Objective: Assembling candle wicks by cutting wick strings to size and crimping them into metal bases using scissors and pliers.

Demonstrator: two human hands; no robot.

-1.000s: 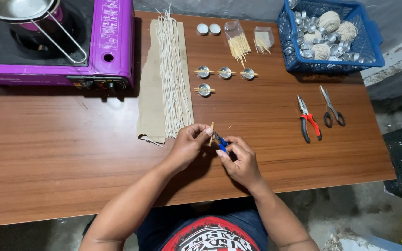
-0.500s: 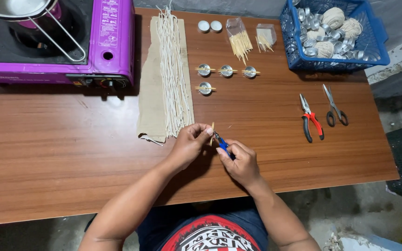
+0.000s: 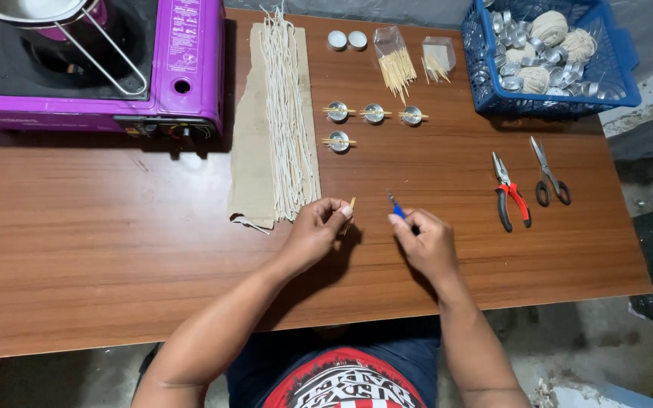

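Brown wooden table [image 3: 115, 249] fills the frame. Upper left: purple portable gas stove [image 3: 183, 68] w/ metal pan on top. Upper right: blue plastic basket [image 3: 621, 68] of twine balls & small metal cups. Centre top: tan cardboard sheet [image 3: 249, 151] under a row of white waxed wick strands [image 3: 285, 113]; just right of it, four small round metal cups [image 3: 373, 114] w/ sticks laid across. Right of centre: red-handled pliers [image 3: 509, 198] beside grey scissors [image 3: 548, 175]. Lower centre: left hand [image 3: 315, 230], fingers pinched on a short thin wooden stick [image 3: 351, 204]; right hand [image 3: 426, 240], apart from it, fingers closed round a small blue-handled tool [image 3: 396, 205].
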